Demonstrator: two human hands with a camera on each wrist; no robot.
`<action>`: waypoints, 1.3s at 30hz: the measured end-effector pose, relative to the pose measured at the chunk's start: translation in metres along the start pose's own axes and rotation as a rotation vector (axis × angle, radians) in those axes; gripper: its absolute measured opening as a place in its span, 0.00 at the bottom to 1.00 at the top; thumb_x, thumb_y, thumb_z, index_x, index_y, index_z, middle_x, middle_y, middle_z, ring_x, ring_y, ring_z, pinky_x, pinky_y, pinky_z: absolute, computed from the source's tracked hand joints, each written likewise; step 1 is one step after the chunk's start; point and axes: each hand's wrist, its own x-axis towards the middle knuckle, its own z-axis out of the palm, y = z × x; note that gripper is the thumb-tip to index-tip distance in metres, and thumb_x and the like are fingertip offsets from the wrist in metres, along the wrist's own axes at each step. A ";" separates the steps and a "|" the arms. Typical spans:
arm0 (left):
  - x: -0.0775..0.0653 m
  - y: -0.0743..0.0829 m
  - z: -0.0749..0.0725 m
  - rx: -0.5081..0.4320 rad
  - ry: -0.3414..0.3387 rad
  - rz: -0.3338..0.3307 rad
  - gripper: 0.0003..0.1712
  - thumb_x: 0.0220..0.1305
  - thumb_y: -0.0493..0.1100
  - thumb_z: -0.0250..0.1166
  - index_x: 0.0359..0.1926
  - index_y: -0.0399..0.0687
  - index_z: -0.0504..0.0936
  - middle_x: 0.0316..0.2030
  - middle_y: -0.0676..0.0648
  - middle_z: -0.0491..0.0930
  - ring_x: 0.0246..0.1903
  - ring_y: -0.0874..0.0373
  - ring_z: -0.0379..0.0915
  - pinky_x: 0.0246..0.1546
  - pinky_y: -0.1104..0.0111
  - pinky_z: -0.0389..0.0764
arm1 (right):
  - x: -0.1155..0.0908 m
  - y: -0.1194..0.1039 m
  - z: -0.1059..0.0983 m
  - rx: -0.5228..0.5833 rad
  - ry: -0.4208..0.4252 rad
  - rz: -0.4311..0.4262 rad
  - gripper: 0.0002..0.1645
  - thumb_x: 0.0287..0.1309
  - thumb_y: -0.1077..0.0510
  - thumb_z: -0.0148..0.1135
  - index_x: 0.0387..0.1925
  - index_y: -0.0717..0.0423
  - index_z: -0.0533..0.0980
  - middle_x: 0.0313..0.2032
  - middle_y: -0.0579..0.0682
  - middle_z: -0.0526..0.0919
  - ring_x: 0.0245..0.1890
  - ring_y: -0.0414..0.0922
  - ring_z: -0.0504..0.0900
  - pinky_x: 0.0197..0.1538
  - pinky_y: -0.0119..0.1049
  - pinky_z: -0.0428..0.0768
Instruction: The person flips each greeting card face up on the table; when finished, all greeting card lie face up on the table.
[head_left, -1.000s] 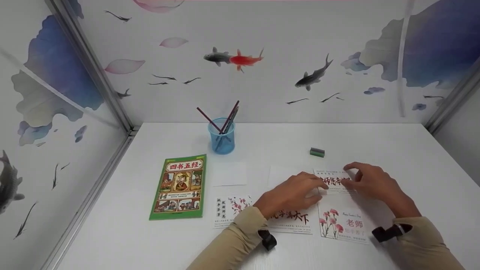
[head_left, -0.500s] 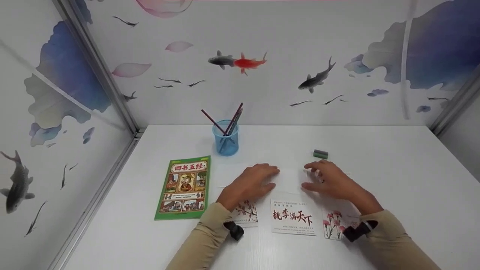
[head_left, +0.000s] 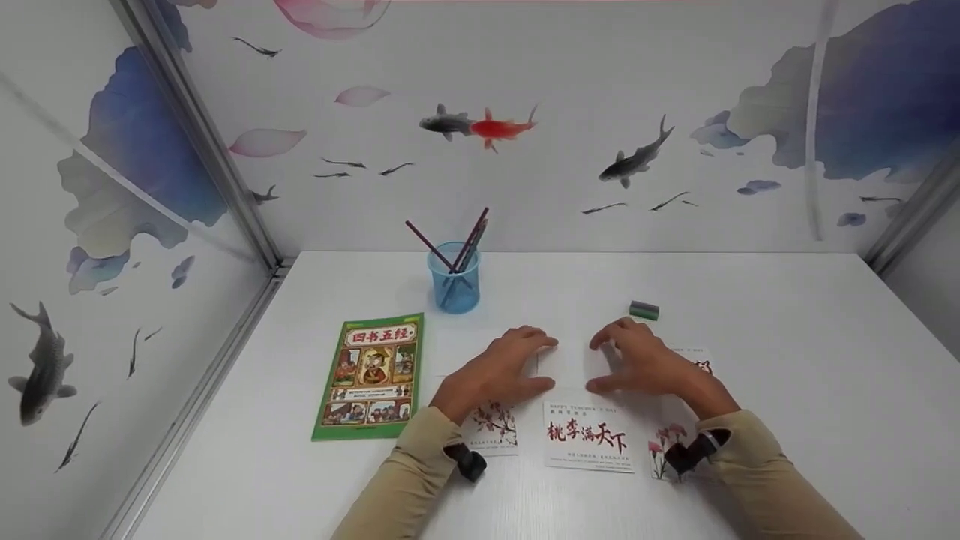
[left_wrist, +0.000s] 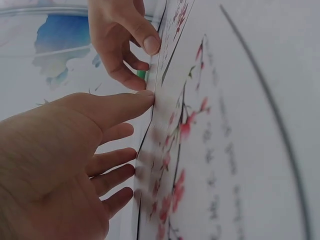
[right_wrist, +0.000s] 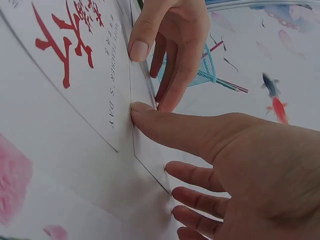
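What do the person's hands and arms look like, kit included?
The left hand and right hand are bare, no gloves visible. Left sleeve and right sleeve: plain tan, reaching the wrists. Left wrist device and right wrist device: small, black. No cables visible.

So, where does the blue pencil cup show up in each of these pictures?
Head: the blue pencil cup is just left of centre, beyond the left hand.
Left wrist: I can't see it in this one.
Right wrist: above and right of centre, partly hidden behind the left hand.
Shared landmark: the left hand, in all three: near the middle, large at lower left, and at the top, respectively.
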 end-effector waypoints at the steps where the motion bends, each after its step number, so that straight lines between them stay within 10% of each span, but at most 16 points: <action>1: 0.000 0.000 -0.001 -0.010 0.004 0.001 0.37 0.75 0.54 0.68 0.80 0.55 0.71 0.80 0.48 0.67 0.81 0.50 0.60 0.82 0.55 0.65 | 0.000 0.000 0.000 0.000 0.000 -0.007 0.41 0.54 0.40 0.85 0.63 0.51 0.79 0.67 0.60 0.76 0.69 0.62 0.73 0.69 0.63 0.78; 20: 0.002 -0.003 -0.004 -0.064 0.020 0.019 0.43 0.68 0.55 0.76 0.80 0.62 0.70 0.73 0.50 0.67 0.73 0.54 0.62 0.75 0.57 0.73 | -0.001 0.004 -0.002 -0.005 0.007 -0.091 0.52 0.51 0.41 0.86 0.73 0.53 0.75 0.68 0.61 0.76 0.69 0.64 0.74 0.68 0.67 0.76; 32: 0.008 -0.001 0.000 -0.080 0.235 0.045 0.18 0.77 0.51 0.70 0.63 0.56 0.86 0.64 0.49 0.76 0.66 0.52 0.68 0.72 0.57 0.74 | 0.003 0.002 -0.011 0.317 0.211 -0.176 0.40 0.69 0.61 0.73 0.78 0.48 0.69 0.56 0.58 0.83 0.44 0.45 0.88 0.51 0.35 0.85; 39: 0.006 0.011 0.000 -0.377 0.252 0.022 0.24 0.81 0.59 0.61 0.68 0.55 0.84 0.66 0.47 0.78 0.63 0.53 0.77 0.64 0.60 0.82 | 0.000 -0.012 -0.014 0.415 0.330 -0.265 0.31 0.74 0.50 0.70 0.74 0.43 0.74 0.60 0.54 0.88 0.45 0.44 0.91 0.47 0.30 0.85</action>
